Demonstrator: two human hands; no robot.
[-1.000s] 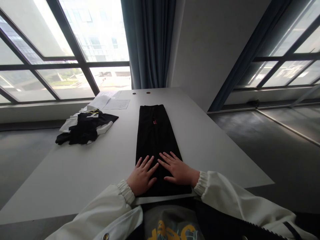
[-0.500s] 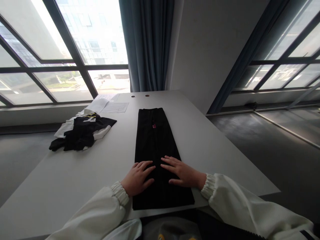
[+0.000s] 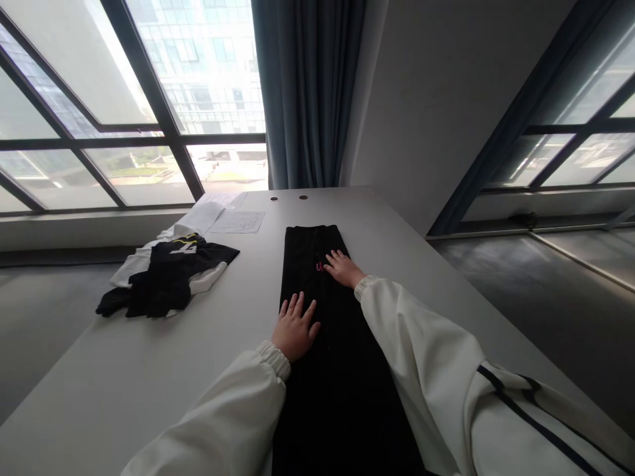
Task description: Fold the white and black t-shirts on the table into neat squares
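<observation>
A pair of black trousers [image 3: 342,396], folded into a long strip, lies flat on the white table [image 3: 188,370]. The waist end points away from me, and a small pink mark shows near it. Spread fingers of my left hand [image 3: 296,327] rest on the left edge of the cloth, about halfway up. Farther along, my right hand [image 3: 342,268] lies flat on the upper right part, just beside the pink mark. Neither hand grips the fabric. The near end of the trousers runs out of the picture at the bottom.
A crumpled black and white garment [image 3: 169,274] lies at the table's left edge. Behind it are paper sheets [image 3: 237,221]. Two round cable holes sit near the far edge, in front of a blue curtain [image 3: 307,99] and windows.
Both hands have slid away from me along the trousers, the right one farther, up to the pink mark. The view has shifted, so the near hem is now out of the picture.
</observation>
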